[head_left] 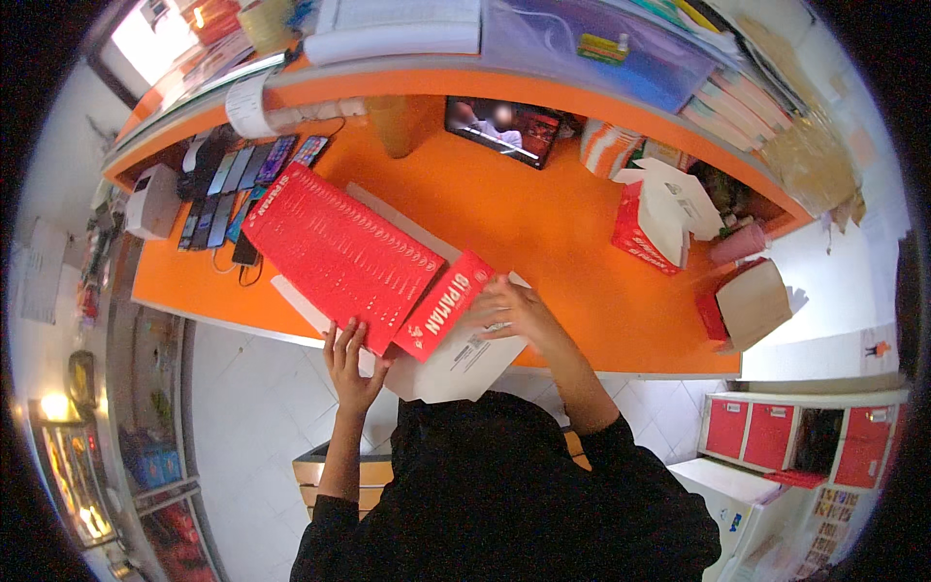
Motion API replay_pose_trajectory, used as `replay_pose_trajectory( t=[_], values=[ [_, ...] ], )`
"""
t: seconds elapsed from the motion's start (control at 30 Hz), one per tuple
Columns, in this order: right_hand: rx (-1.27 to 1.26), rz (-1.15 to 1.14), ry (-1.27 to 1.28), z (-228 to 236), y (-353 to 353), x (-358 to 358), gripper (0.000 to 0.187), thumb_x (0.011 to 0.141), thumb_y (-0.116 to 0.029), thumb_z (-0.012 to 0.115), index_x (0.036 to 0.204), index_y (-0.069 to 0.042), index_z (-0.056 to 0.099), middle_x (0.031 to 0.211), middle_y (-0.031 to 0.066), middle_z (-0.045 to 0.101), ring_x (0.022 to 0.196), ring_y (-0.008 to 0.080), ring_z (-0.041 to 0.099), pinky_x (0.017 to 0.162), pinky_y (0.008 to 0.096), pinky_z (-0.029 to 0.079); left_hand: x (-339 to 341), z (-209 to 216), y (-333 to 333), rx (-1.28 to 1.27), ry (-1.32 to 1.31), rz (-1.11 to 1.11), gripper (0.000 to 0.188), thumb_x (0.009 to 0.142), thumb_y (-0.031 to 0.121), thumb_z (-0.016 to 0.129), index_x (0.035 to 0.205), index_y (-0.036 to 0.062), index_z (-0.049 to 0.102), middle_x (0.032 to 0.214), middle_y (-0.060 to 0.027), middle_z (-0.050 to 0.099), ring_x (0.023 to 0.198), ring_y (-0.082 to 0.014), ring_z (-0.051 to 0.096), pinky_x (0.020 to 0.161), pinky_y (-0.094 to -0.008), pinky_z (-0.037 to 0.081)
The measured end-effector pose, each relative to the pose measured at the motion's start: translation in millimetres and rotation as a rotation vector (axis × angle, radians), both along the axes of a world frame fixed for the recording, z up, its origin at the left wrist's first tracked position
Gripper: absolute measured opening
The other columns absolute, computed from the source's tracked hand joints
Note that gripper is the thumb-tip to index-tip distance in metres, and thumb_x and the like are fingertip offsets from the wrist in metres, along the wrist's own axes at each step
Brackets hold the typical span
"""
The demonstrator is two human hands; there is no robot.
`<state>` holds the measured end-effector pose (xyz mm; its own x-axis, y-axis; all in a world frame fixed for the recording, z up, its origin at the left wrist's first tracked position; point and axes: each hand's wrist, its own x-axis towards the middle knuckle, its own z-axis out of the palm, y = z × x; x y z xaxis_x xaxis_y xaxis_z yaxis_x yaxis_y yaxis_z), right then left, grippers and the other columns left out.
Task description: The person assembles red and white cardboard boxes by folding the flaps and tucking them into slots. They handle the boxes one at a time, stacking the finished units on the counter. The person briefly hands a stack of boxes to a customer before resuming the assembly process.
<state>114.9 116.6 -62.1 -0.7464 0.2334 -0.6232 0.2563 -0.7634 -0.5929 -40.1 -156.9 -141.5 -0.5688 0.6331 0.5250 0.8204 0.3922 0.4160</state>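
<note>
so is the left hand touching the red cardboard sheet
Touching: the head view shows the left hand with fingertips lying on the lower edge of the flat red cardboard sheet.

Two hands are at work – a left hand (351, 364) and a right hand (509, 312); one flat red-and-white carton (344, 254) lies under them on one orange counter (543, 228). Two folded red boxes (652, 228) stand at the right – beside one open brown box (752, 303); one dark tablet (504, 128) leans at the back.
</note>
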Motion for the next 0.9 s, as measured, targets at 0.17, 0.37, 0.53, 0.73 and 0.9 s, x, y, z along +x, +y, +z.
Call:
replay_pose_trajectory(
  t=[0.17, 0.37, 0.53, 0.73, 0.9],
  values=[
    [1.843, -0.014, 0.062, -65, 37, 4, 0.058, 0.075, -0.001, 0.066, 0.129, -0.006, 0.046, 0.114, 0.0165, 0.06, 0.097, 0.0305, 0.063, 0.079, 0.0369, 0.051, 4, 0, 2, 0.019, -0.028, 0.024, 0.069, 0.071, 0.04, 0.076, 0.13, 0.0115, 0.052, 0.137, -0.0092, 0.047, 0.133, -0.0369, 0.032, 0.109, -0.0486, 0.025],
    [1.437, 0.226, 0.192, -80, 26, -42, 0.034, 0.08, -0.006, 0.061, 0.114, -0.006, 0.058, 0.107, 0.0202, 0.063, 0.096, 0.036, 0.062, 0.082, 0.0437, 0.049, 2, -2, 3, 0.006, -0.028, 0.012, 0.072, 0.07, 0.045, 0.075, 0.13, 0.0109, 0.052, 0.137, -0.0097, 0.047, 0.134, -0.0373, 0.031, 0.108, -0.048, 0.026],
    [1.646, 0.271, -0.048, -74, 30, -40, 0.029, 0.083, -0.006, 0.056, 0.112, -0.002, 0.059, 0.104, 0.0231, 0.062, 0.096, 0.0387, 0.061, 0.08, 0.0446, 0.05, 2, 1, 0, -0.007, -0.07, 0.017, 0.077, 0.068, 0.049, 0.076, 0.13, 0.0114, 0.052, 0.137, -0.0097, 0.047, 0.133, -0.0372, 0.031, 0.108, -0.0484, 0.026],
    [1.552, 0.19, 0.123, -82, 7, -56, 0.034, 0.082, -0.005, 0.056, 0.116, -0.004, 0.057, 0.103, 0.0247, 0.062, 0.096, 0.04, 0.06, 0.083, 0.0468, 0.048, 4, 7, 5, -0.028, -0.081, 0.01, 0.089, 0.061, 0.062, 0.075, 0.131, 0.0117, 0.051, 0.137, -0.009, 0.046, 0.133, -0.0373, 0.031, 0.108, -0.0481, 0.026],
    [1.32, 0.206, 0.346, -77, 19, -55, 0.044, 0.08, 0.002, 0.059, 0.123, -0.006, 0.053, 0.109, 0.0145, 0.062, 0.095, 0.0252, 0.063, 0.076, 0.0346, 0.052, 4, 10, 6, -0.041, -0.074, 0.016, 0.088, 0.06, 0.06, 0.076, 0.129, 0.012, 0.052, 0.134, -0.0088, 0.048, 0.133, -0.035, 0.032, 0.111, -0.052, 0.021]
  ],
)
